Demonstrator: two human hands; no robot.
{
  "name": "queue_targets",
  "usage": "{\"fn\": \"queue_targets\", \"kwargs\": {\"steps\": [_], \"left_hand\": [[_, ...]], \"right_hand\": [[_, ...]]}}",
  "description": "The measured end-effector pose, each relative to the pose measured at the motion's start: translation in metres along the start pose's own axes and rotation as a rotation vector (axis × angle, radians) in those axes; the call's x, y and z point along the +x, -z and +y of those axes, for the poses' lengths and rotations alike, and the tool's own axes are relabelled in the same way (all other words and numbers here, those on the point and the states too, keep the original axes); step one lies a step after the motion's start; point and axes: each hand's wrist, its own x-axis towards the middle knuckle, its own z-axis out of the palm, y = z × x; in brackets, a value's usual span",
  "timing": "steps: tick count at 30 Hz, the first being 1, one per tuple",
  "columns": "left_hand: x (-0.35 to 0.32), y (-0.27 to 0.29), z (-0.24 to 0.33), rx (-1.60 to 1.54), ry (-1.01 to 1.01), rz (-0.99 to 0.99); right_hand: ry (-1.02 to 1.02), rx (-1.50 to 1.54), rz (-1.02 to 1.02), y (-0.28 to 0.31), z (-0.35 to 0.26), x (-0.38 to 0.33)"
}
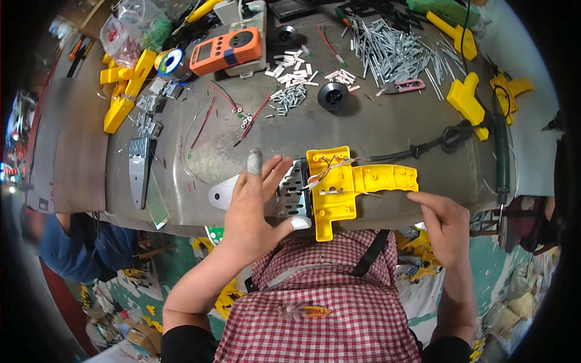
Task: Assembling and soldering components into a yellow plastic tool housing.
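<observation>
With left fingers (255,164) splayed over slotted metal plate (295,195), cannot tell if gripping; with right fingers (428,201) released, beside handle (390,176) of hollow yellow plastic shell (336,202)

Smooth, slightly glossy yellow plastic housing (334,206), shiny perforated metal plate (295,196), scuffed dull grey worktop (375,136), bright metal rods (384,51), matt woven checked cloth apron (308,278), glossy black plastic spool (333,97), orange plastic meter (224,52), crinkled clear plastic bag (151,23), matt white finger wraps (255,163)
</observation>
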Motion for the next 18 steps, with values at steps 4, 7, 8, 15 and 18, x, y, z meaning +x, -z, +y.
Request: {"fn": "queue_targets", "kwargs": {"steps": [4,7,8,15,18], "left_hand": [[0.001,-0.012,-0.003,-0.083,-0.072,0.026],[0.001,-0.015,-0.005,-0.073,-0.14,0.073],[0.001,-0.016,-0.006,-0.071,-0.14,0.062],[-0.001,-0.02,-0.011,-0.232,-0.073,0.071],[0.001,-0.018,-0.012,-0.203,-0.113,0.074]], "right_hand": [[0.057,0.021,-0.033,-0.01,-0.004,0.007],[0.042,0.103,-0.065,-0.022,-0.01,0.005],[0.049,0.137,-0.063,-0.027,-0.013,0.004],[0.052,0.139,-0.042,-0.041,-0.026,0.006],[0.061,0.143,-0.032,-0.043,-0.027,0.001]]}}
